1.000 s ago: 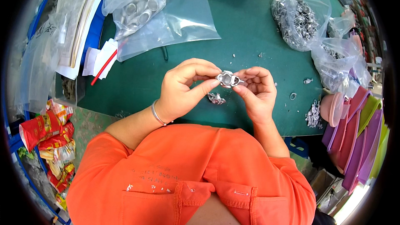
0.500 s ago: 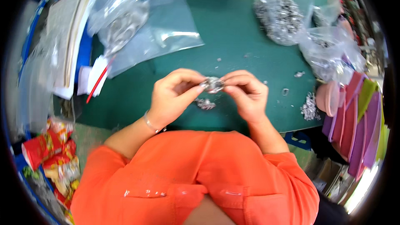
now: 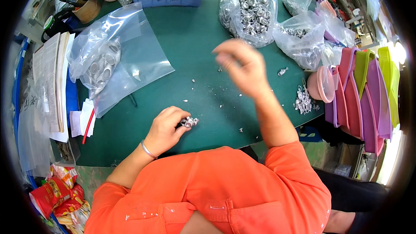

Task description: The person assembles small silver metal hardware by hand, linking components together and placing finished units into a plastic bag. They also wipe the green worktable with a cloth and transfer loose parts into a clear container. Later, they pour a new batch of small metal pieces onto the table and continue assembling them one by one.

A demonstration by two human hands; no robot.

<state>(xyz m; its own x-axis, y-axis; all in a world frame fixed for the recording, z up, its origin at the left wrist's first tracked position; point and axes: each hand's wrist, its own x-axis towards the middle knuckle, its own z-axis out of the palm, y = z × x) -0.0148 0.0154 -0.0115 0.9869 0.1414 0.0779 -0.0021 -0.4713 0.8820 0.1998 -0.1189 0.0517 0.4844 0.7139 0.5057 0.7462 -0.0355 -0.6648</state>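
Observation:
My left hand rests low on the green table, its fingers curled round a small cluster of shiny silver metal pieces. The exact kind of these pieces is too small to make out. Higher up and to the right, my right hand hovers over the table, slightly blurred, with thumb and fingers apart and nothing visible in them. Just beyond it stands an open clear plastic bag full of silver metal pieces. Tiny light scraps lie scattered between and around my hands.
At left lies a clear bag of silver rings, near papers and a red pen. A blue tray of silver parts stands at the back. Right: more bags, a loose silver pile, pink cups, coloured bins.
My right hand has let go of the silver piece both hands held and moved up toward the bag. My left hand has dropped lower, keeping silver pieces. The view has shifted.

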